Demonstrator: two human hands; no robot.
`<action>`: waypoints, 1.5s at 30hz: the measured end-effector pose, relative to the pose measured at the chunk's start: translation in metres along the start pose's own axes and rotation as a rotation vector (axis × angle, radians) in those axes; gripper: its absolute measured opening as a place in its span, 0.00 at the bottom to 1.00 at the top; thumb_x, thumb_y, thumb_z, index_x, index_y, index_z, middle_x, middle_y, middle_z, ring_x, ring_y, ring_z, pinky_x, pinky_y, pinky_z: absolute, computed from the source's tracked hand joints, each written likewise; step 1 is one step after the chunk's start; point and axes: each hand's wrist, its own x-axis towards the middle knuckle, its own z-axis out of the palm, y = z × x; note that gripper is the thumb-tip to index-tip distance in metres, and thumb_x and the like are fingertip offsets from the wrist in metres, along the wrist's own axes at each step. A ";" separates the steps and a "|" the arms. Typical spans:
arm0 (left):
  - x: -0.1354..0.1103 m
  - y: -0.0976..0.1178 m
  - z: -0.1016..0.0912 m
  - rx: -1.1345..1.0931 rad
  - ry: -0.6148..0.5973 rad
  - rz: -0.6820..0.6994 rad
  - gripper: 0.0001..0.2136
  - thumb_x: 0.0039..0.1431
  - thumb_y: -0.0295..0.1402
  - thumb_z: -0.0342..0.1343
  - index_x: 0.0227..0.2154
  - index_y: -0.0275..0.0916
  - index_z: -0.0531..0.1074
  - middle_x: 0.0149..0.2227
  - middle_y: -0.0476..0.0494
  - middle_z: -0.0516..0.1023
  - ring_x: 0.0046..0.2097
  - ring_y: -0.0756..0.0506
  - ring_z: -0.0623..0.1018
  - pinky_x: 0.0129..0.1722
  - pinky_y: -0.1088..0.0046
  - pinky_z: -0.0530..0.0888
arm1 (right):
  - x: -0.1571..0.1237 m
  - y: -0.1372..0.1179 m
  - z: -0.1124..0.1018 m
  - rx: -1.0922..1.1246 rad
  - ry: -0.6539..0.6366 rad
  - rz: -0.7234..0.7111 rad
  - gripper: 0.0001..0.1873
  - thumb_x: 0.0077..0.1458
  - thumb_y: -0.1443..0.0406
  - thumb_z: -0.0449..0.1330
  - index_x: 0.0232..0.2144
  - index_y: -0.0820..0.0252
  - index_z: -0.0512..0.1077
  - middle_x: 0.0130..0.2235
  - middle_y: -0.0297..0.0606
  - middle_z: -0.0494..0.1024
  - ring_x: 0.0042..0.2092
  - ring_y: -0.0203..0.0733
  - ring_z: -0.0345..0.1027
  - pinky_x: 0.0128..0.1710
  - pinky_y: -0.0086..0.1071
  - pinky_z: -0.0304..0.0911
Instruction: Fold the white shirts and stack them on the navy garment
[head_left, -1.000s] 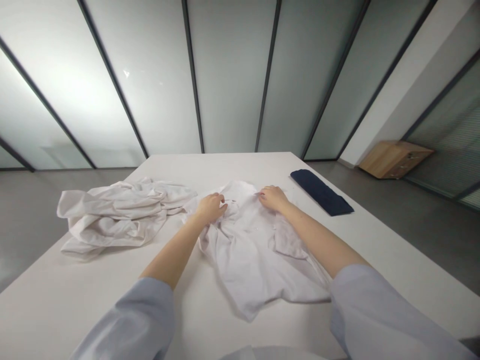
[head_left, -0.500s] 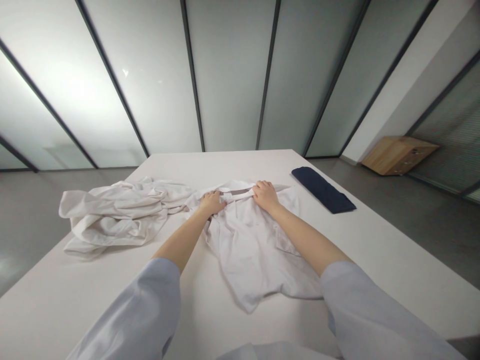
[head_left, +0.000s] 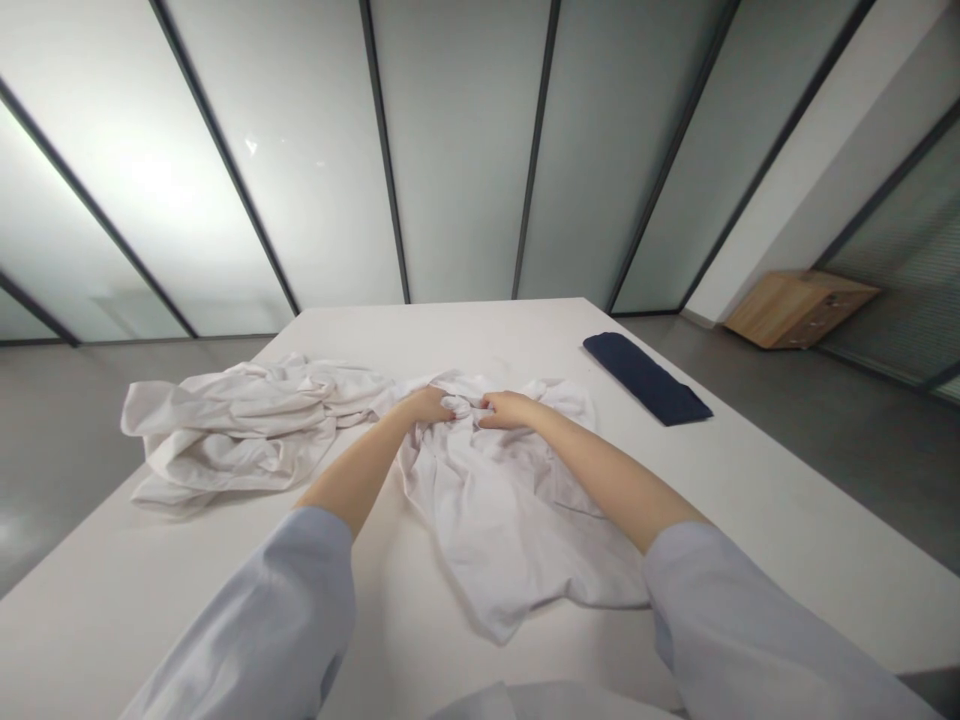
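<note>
from my end of the feed, the big change is in the far edge of the white cloth [head_left: 499,520], which sits just below the middle of my view, toward six o'clock. half a second ago that edge ran nearly straight between both hands; now it is bunched up. the right hand [head_left: 514,410] has moved in toward nine o'clock, while the left hand [head_left: 427,404] is about where it was, so the two are near each other with a rumpled knot of fabric between them. as i judge it, the edge is being gathered or sorted by feel, and the far part is less flat than it was. the near corner, at six o'clock, lies much the same.

the left hand's fingers look curled, pinching the bunch against the thumb. the right hand's thumb and forefinger also seem to pinch it, from three o'clock; i cannot tell how firmly, and the other fingertips are hidden.

at nine o'clock a crumpled white pile [head_left: 232,430] meets the cloth beside the left hand; i can't tell whether they join. at two o'clock a folded navy cloth [head_left: 645,378] rests apart on the white table [head_left: 757,500]. i can read no brand, label or writing on any of the fabric.
</note>
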 end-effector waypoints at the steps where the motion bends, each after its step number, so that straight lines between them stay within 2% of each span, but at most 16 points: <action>1: 0.000 0.003 -0.001 0.003 -0.012 0.019 0.17 0.49 0.37 0.56 0.43 0.40 0.73 0.47 0.42 0.79 0.49 0.41 0.76 0.49 0.68 0.72 | 0.001 -0.002 -0.001 -0.006 -0.035 -0.041 0.16 0.53 0.60 0.60 0.44 0.57 0.75 0.43 0.42 0.80 0.42 0.47 0.73 0.36 0.30 0.61; 4: 0.000 0.012 -0.008 -0.048 0.053 0.055 0.15 0.54 0.32 0.51 0.45 0.40 0.70 0.47 0.43 0.78 0.49 0.43 0.75 0.50 0.67 0.71 | 0.005 -0.003 -0.006 -0.066 0.008 -0.052 0.13 0.53 0.64 0.57 0.42 0.57 0.74 0.43 0.43 0.79 0.42 0.47 0.72 0.37 0.31 0.60; 8: -0.007 0.024 -0.019 -0.073 0.361 0.037 0.13 0.53 0.29 0.49 0.43 0.39 0.68 0.44 0.41 0.75 0.47 0.42 0.75 0.49 0.65 0.72 | 0.003 0.005 -0.015 -0.172 0.487 0.067 0.13 0.58 0.65 0.52 0.44 0.59 0.71 0.44 0.47 0.76 0.45 0.49 0.68 0.42 0.34 0.59; 10: -0.014 0.029 -0.022 -0.047 0.506 0.091 0.15 0.51 0.30 0.53 0.44 0.39 0.67 0.50 0.37 0.70 0.53 0.41 0.72 0.53 0.65 0.70 | -0.001 0.011 -0.017 -0.189 0.695 0.024 0.12 0.57 0.68 0.50 0.40 0.60 0.71 0.45 0.49 0.74 0.47 0.49 0.65 0.46 0.35 0.58; 12: -0.021 0.032 -0.021 -0.062 0.558 0.164 0.20 0.50 0.35 0.57 0.48 0.38 0.65 0.54 0.34 0.67 0.56 0.39 0.69 0.56 0.63 0.67 | -0.007 0.016 -0.015 -0.166 0.783 -0.083 0.10 0.55 0.70 0.50 0.35 0.59 0.71 0.47 0.49 0.73 0.48 0.48 0.64 0.47 0.35 0.58; 16: -0.027 0.027 -0.006 -0.242 0.446 0.122 0.38 0.49 0.50 0.60 0.59 0.36 0.56 0.54 0.34 0.69 0.54 0.37 0.72 0.54 0.59 0.68 | -0.018 0.024 -0.003 -0.029 0.661 -0.287 0.05 0.54 0.66 0.54 0.29 0.59 0.70 0.42 0.44 0.74 0.41 0.43 0.65 0.39 0.31 0.59; 18: -0.026 0.021 0.003 -0.324 0.367 0.076 0.38 0.51 0.53 0.57 0.60 0.35 0.56 0.52 0.35 0.72 0.51 0.37 0.74 0.51 0.59 0.71 | -0.020 0.025 0.004 0.071 0.519 -0.297 0.12 0.58 0.63 0.52 0.25 0.60 0.69 0.32 0.39 0.74 0.34 0.39 0.65 0.34 0.30 0.57; 20: -0.026 0.016 0.010 -0.333 0.325 0.098 0.33 0.52 0.54 0.55 0.55 0.35 0.64 0.48 0.35 0.75 0.49 0.38 0.75 0.50 0.58 0.71 | -0.019 0.025 0.009 0.156 0.412 -0.240 0.18 0.61 0.62 0.48 0.23 0.60 0.70 0.27 0.35 0.73 0.30 0.37 0.65 0.32 0.28 0.56; 23: -0.029 0.009 0.016 -0.250 0.316 0.241 0.28 0.49 0.52 0.59 0.47 0.37 0.71 0.48 0.36 0.75 0.52 0.36 0.73 0.55 0.57 0.67 | -0.015 0.023 0.014 0.207 0.358 -0.090 0.11 0.58 0.62 0.55 0.34 0.61 0.74 0.33 0.37 0.77 0.34 0.38 0.68 0.34 0.28 0.58; 26: -0.032 -0.002 0.020 -0.246 0.286 0.320 0.27 0.49 0.47 0.60 0.50 0.37 0.70 0.52 0.35 0.73 0.54 0.36 0.72 0.57 0.57 0.66 | -0.009 0.020 0.015 0.199 0.292 0.035 0.19 0.52 0.60 0.62 0.47 0.60 0.73 0.42 0.41 0.78 0.40 0.43 0.71 0.38 0.29 0.60; 29: -0.033 -0.014 0.022 -0.285 0.241 0.338 0.25 0.52 0.40 0.57 0.53 0.38 0.68 0.55 0.37 0.72 0.57 0.37 0.70 0.58 0.58 0.65 | -0.006 0.017 0.013 0.172 0.191 -0.043 0.15 0.52 0.61 0.60 0.42 0.59 0.76 0.41 0.40 0.79 0.41 0.43 0.71 0.39 0.29 0.61; 31: -0.033 -0.020 0.022 -0.265 0.275 0.311 0.26 0.51 0.35 0.56 0.55 0.38 0.67 0.56 0.36 0.71 0.58 0.36 0.69 0.59 0.57 0.64 | -0.004 0.017 0.011 0.185 0.229 -0.142 0.11 0.54 0.64 0.57 0.37 0.60 0.77 0.38 0.39 0.79 0.39 0.42 0.70 0.38 0.29 0.60; 34: -0.037 -0.022 0.021 -0.165 0.370 0.230 0.29 0.48 0.33 0.57 0.56 0.38 0.66 0.57 0.36 0.69 0.59 0.35 0.67 0.60 0.56 0.62 | -0.001 0.022 0.009 0.246 0.441 -0.217 0.11 0.55 0.67 0.54 0.34 0.61 0.76 0.36 0.39 0.78 0.39 0.41 0.68 0.40 0.30 0.60; 40: -0.052 -0.004 0.011 0.040 0.416 0.235 0.24 0.54 0.28 0.54 0.55 0.43 0.68 0.61 0.40 0.65 0.59 0.39 0.66 0.59 0.59 0.64 | -0.002 0.029 0.004 0.290 0.866 -0.151 0.11 0.52 0.69 0.53 0.35 0.60 0.74 0.38 0.42 0.75 0.42 0.44 0.66 0.47 0.37 0.60; 42: -0.051 0.003 0.006 0.077 0.419 0.274 0.21 0.55 0.27 0.51 0.52 0.44 0.71 0.59 0.40 0.67 0.58 0.40 0.67 0.58 0.59 0.64 | -0.006 0.027 0.003 0.250 0.857 -0.238 0.09 0.51 0.69 0.54 0.34 0.59 0.73 0.36 0.42 0.75 0.42 0.45 0.66 0.46 0.38 0.60; 45: -0.042 0.013 -0.003 0.005 0.409 0.251 0.13 0.59 0.29 0.47 0.40 0.40 0.76 0.48 0.40 0.76 0.50 0.42 0.73 0.51 0.64 0.67 | -0.012 0.020 0.005 0.161 0.677 -0.421 0.07 0.50 0.67 0.56 0.32 0.58 0.73 0.36 0.41 0.75 0.42 0.46 0.67 0.46 0.38 0.61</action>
